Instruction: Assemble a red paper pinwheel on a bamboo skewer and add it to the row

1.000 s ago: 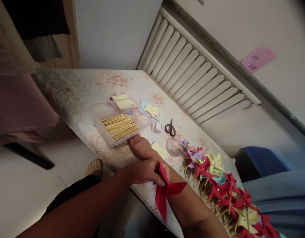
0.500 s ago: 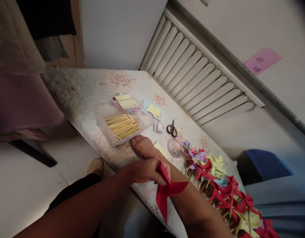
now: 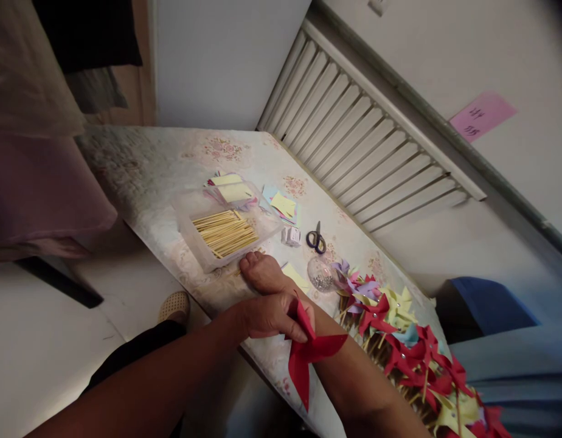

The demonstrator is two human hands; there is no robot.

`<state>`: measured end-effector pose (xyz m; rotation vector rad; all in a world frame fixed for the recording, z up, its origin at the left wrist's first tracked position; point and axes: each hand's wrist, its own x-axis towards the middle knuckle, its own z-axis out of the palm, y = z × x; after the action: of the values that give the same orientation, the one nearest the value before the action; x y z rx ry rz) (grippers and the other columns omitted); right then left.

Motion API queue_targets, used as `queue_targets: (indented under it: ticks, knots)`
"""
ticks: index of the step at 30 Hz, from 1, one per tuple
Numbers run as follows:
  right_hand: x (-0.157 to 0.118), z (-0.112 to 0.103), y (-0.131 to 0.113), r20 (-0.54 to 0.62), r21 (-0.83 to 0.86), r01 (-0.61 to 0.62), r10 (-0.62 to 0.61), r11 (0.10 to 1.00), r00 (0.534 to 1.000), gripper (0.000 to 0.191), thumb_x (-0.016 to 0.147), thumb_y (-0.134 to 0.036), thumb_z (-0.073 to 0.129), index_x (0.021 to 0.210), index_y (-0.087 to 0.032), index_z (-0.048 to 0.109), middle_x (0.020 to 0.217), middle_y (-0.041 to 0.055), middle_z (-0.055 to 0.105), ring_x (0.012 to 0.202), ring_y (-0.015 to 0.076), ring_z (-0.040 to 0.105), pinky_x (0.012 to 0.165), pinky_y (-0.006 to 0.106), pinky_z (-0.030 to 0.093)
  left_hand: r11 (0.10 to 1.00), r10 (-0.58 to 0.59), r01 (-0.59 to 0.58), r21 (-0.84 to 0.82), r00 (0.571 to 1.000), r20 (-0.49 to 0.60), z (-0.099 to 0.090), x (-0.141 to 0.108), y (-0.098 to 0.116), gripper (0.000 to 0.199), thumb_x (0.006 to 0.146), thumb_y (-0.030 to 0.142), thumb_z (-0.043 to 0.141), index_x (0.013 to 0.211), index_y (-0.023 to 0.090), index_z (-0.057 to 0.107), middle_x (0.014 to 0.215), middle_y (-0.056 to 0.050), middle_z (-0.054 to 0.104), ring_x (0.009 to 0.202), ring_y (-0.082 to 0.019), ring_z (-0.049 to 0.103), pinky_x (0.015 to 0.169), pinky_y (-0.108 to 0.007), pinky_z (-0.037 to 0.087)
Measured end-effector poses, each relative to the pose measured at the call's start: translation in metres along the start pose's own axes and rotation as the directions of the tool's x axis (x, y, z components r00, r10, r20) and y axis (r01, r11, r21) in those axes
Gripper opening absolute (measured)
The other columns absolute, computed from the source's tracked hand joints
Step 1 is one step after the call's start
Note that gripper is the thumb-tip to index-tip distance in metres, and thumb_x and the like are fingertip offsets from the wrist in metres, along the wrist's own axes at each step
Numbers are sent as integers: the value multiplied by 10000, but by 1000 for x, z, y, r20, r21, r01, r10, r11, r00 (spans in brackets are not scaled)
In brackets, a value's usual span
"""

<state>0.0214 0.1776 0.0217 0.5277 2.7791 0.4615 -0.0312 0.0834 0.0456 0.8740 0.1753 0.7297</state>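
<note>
My left hand (image 3: 281, 316) pinches a red paper pinwheel (image 3: 303, 359) above my right forearm; its folded blades spread out below the fingers. My right arm crosses beneath, and my right hand (image 3: 263, 272) rests with curled fingers on the table beside a clear plastic box (image 3: 196, 246). Slim wooden sticks (image 3: 226, 232) lie in that box. Thin pale bits show at the edge of the right fist, but what it holds is hidden. Finished pinwheels (image 3: 427, 356) in red, yellow and purple lie in a heap by my right arm.
On the flowered tablecloth (image 3: 166, 164) lie scissors (image 3: 316, 240), a small white box (image 3: 291, 236), a clear dish of small metal pieces (image 3: 321, 277) and stacked coloured paper (image 3: 283, 204). A yellow sheet (image 3: 294, 277) lies behind my right wrist. A radiator (image 3: 363, 134) borders the far side.
My right hand has shifted very slightly toward me. The left hand keeps the red pinwheel in nearly the same place; the view has moved a little.
</note>
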Motion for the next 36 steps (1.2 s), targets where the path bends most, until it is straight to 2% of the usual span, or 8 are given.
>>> queue_targets:
  ticks: [10, 14, 17, 20, 23, 25, 31, 36]
  knots:
    - [-6, 6, 4, 20, 64, -96, 95, 993, 995, 193, 968, -153, 363, 1034, -147, 544, 935, 128, 638, 864, 231, 610, 675, 350, 530, 1000, 17, -18, 9, 1000, 16, -3, 0, -1, 339, 528, 337, 876, 649, 149, 621, 630, 11, 595, 590, -109, 454, 568, -280, 313]
    - [-18, 9, 9, -136, 309, -215, 267, 927, 954, 122, 867, -175, 478, 923, -172, 586, 883, 87, 642, 792, 194, 589, 687, 294, 491, 999, 15, -16, 36, 1000, 22, -2, -1, 1, 310, 568, 358, 850, 666, 165, 628, 596, 37, 563, 565, -96, 429, 554, -267, 294]
    - [-24, 7, 13, -258, 641, -251, 512, 725, 820, 153, 792, -145, 450, 796, -189, 597, 754, 23, 618, 689, 151, 555, 672, 256, 455, 999, 6, -6, 31, 1000, 25, -3, -1, 0, 295, 564, 337, 841, 654, 162, 621, 571, 40, 524, 552, -92, 411, 541, -263, 281]
    - [-25, 2, 16, -145, 906, -205, 725, 371, 673, 142, 763, -197, 446, 730, -198, 584, 600, -38, 553, 554, 123, 499, 565, 228, 410, 1000, -7, 7, 20, 1000, 5, -4, 1, -3, 311, 533, 326, 847, 637, 156, 608, 559, 42, 511, 553, -93, 403, 543, -262, 286]
    - [-23, -2, 15, 47, 989, -137, 761, 56, 647, 116, 747, -287, 512, 744, -192, 579, 512, -69, 511, 454, 108, 446, 477, 212, 368, 999, -11, 12, 31, 1000, -8, -4, 2, -4, 330, 522, 339, 859, 642, 149, 617, 579, 33, 543, 561, -96, 411, 555, -271, 294]
    - [-22, -3, 15, 109, 992, -125, 735, -33, 670, 139, 739, -324, 548, 739, -188, 577, 482, -72, 510, 428, 101, 430, 460, 205, 356, 1000, -3, 3, 29, 1000, -8, -4, 2, -4, 325, 535, 338, 859, 644, 147, 620, 584, 31, 545, 569, -98, 421, 565, -279, 296]
    - [-14, 4, 15, 165, 984, -164, 736, -74, 657, 181, 731, -366, 565, 694, -188, 565, 463, -75, 492, 417, 92, 398, 440, 198, 318, 1000, 20, -20, 21, 1000, 3, -4, 2, -4, 272, 578, 289, 833, 643, 151, 608, 600, 31, 528, 598, -106, 441, 591, -282, 305]
    - [-5, 13, 14, 64, 988, -150, 823, 26, 565, 168, 701, -356, 568, 703, -188, 570, 577, -59, 526, 512, 100, 453, 527, 209, 384, 999, 18, -18, -32, 1000, 8, -7, 5, -8, 286, 531, 295, 849, 665, 153, 639, 628, 26, 585, 601, -107, 465, 591, -266, 327]
